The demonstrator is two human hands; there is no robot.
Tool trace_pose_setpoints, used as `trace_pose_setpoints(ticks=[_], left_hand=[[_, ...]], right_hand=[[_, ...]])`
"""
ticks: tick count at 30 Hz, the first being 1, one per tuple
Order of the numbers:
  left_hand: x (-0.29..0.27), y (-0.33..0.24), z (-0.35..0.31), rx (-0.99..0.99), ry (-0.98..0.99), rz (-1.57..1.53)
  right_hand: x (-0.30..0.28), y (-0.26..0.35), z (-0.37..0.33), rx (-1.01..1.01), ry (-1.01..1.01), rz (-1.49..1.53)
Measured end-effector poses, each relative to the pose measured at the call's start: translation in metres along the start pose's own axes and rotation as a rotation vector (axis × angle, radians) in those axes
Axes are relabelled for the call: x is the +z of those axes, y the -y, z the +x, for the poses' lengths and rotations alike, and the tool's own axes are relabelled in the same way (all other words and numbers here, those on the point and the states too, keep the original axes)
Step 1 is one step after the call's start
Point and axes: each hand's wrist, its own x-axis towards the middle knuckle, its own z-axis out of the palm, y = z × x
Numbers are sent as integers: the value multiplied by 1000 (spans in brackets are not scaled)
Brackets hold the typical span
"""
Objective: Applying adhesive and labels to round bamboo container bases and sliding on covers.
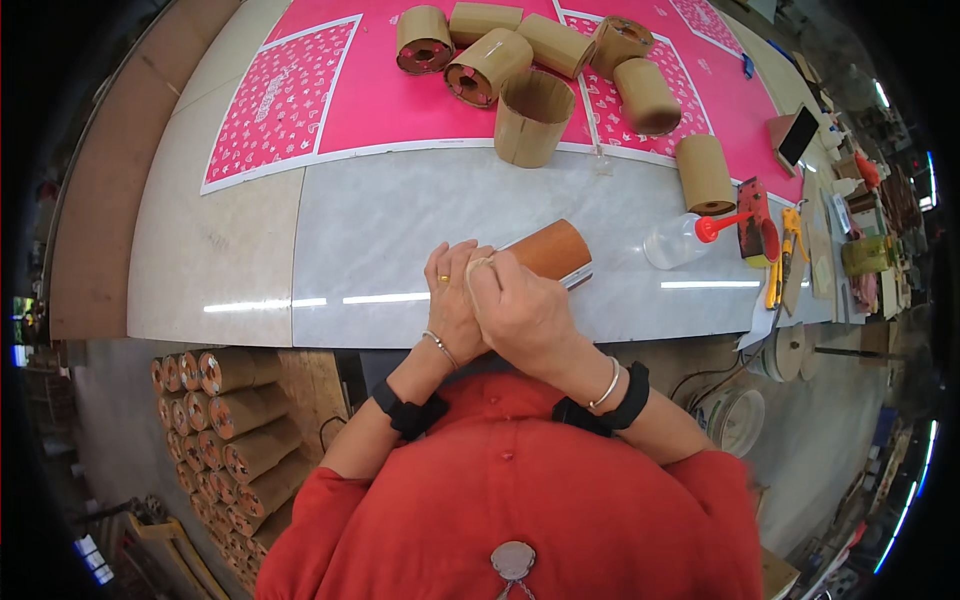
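Note:
My two hands meet close in front of my body, over the table's near edge. Between them lies an orange-brown cylinder with a pale metallic strip along its lower side; its far end points up and right. My left hand has its fingers curled round the near end, which the hands mostly hide. My right hand is closed against the left, its fingers pinching a thin pale band, perhaps a rubber band or cord, that loops by the fingertips.
Several brown cardboard-wrapped rolls lie on pink printed sheets at the back. To the right are a clear bottle with a red nozzle, a red tool, a yellow cutter and a phone. More rolls are stacked below left.

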Motion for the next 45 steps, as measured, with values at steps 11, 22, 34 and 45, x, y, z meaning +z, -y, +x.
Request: trace_pose_setpoints(ticks=[11,22,34,45], left_hand=[[-10,-10,1,-206,98,-238],[-3,-5,3,-27,-10,-77],[-9,-14,-6,-273,155,-199],[-1,-14,-1,22,6,-86]], right_hand=[[-21,-50,-9,310,-45,-224],[-13,-64,-9,169,64,-360],[-27,-69,-14,296,-18,-264],[-26,-81,-17,235,40,-359]])
